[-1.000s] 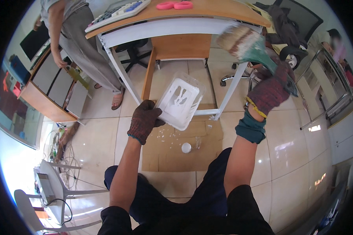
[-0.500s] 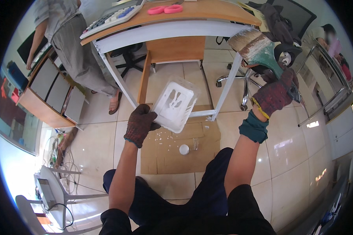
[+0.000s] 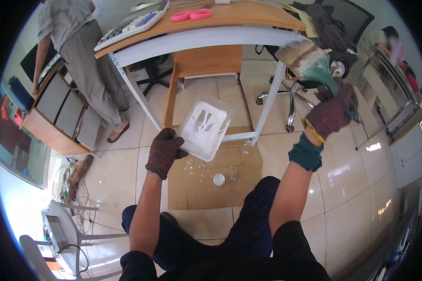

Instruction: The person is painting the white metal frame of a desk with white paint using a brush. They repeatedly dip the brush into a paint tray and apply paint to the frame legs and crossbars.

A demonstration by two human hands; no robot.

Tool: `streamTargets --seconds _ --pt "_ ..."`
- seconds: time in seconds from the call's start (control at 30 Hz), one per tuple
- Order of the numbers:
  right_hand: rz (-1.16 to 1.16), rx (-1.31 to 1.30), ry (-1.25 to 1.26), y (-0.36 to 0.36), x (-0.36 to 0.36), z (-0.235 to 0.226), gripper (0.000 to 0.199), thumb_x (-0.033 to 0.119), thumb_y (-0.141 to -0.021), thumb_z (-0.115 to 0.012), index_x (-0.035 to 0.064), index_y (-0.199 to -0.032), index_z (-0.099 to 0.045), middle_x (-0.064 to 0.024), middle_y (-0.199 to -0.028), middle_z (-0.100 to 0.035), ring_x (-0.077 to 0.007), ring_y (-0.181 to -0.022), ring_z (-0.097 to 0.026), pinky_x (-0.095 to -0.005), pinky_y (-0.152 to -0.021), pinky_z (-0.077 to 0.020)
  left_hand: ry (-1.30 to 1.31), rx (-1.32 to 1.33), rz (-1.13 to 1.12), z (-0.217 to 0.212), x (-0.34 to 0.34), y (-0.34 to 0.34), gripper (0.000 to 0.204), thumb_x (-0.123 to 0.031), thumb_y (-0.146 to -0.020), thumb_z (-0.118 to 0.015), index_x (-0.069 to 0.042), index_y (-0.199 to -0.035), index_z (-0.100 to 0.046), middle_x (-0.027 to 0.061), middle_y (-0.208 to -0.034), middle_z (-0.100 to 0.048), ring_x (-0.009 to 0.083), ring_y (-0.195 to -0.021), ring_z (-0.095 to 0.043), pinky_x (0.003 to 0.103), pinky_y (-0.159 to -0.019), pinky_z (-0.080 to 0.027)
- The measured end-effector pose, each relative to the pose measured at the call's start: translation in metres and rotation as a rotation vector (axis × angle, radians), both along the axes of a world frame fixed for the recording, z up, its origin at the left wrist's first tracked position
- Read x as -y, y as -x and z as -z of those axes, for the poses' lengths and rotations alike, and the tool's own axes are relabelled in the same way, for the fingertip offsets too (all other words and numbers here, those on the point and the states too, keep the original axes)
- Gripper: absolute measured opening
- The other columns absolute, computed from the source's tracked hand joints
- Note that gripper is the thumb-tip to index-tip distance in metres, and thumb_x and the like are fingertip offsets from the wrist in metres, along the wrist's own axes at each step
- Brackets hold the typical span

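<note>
My left hand [image 3: 164,152], in a dark knitted work glove, is closed on the near left edge of a clear plastic tray [image 3: 205,129] with white paint in it, held tilted above the floor. In my gloved right hand [image 3: 332,111] is a wide paintbrush [image 3: 309,63] with a green handle, its fingers wrapped round the handle. The brush's pale bristles point up and left, close to the right end of the desk's white metal frame [image 3: 197,40]. From this view I cannot tell whether they touch it.
Under the tray lies flat cardboard [image 3: 197,189] with white drips and a small white cup [image 3: 219,179]. Pink-handled scissors [image 3: 192,15] and a keyboard [image 3: 131,29] rest on the desk. An office chair [image 3: 290,103] stands right, a grey chair [image 3: 70,229] lower left. A person [image 3: 79,61] stands left.
The brush and my right hand have shifted slightly relative to the desk frame's right end. My left hand still holds the tray. The standing person's foot has moved left.
</note>
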State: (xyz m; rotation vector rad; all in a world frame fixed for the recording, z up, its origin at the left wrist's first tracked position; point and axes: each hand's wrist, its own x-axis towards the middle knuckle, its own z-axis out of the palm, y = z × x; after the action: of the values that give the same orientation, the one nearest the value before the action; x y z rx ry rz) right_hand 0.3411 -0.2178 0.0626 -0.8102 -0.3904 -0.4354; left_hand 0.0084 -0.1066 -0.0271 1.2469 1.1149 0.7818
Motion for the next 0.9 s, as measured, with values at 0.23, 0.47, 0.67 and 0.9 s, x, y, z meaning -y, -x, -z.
streamTargets --seconds 0.23,0.47,0.67,0.9 --pt "-0.444 -0.078 0.143 0.065 0.044 0.021 0.029 0.027 -0.085 -0.062 0.0046 -0.103 -0.055 -0.0131 -0.085 -0.064 -0.0131 -0.054 -0.054 -0.0218 -0.041 -0.0393 -0.078 -0.086 0.022 0.003 0.005 -0.009 0.036 -0.01 -0.079 -0.062 0.006 -0.109 -0.051 0.0116 -0.091 -0.058 0.0187 -0.071 -0.063 0.029 -0.059 -0.058" --pt "-0.658 -0.07 0.75 0.095 0.035 0.0 0.027 0.03 -0.085 -0.062 0.0073 -0.1 -0.058 -0.0065 -0.07 -0.064 -0.0067 -0.042 -0.047 -0.0178 -0.036 -0.0302 -0.226 -0.273 0.144 0.004 0.016 -0.011 0.024 -0.01 -0.083 -0.058 0.005 -0.1 -0.052 0.0169 -0.091 -0.061 0.0197 -0.07 -0.066 0.031 -0.059 -0.058" --pt "-0.933 -0.035 1.042 0.089 -0.014 0.018 0.028 0.033 -0.085 -0.063 0.0074 -0.095 -0.061 -0.0046 -0.069 -0.065 -0.0072 -0.04 -0.047 -0.0217 -0.034 -0.0329 -0.254 -0.224 0.146 0.013 0.015 -0.011 0.021 -0.012 -0.083 -0.058 0.003 -0.096 -0.053 0.0158 -0.081 -0.062 0.0216 -0.064 -0.067 0.032 -0.057 -0.056" --pt "-0.923 0.036 1.219 0.102 -0.044 0.024 0.03 0.036 -0.084 -0.061 0.0072 -0.092 -0.061 -0.0052 -0.068 -0.064 -0.0103 -0.043 -0.049 -0.0241 -0.037 -0.0357 -0.268 -0.26 0.144 0.005 0.019 -0.014 0.018 -0.013 -0.083 -0.056 0.002 -0.092 -0.052 0.0166 -0.079 -0.061 0.0233 -0.065 -0.068 0.034 -0.058 -0.054"
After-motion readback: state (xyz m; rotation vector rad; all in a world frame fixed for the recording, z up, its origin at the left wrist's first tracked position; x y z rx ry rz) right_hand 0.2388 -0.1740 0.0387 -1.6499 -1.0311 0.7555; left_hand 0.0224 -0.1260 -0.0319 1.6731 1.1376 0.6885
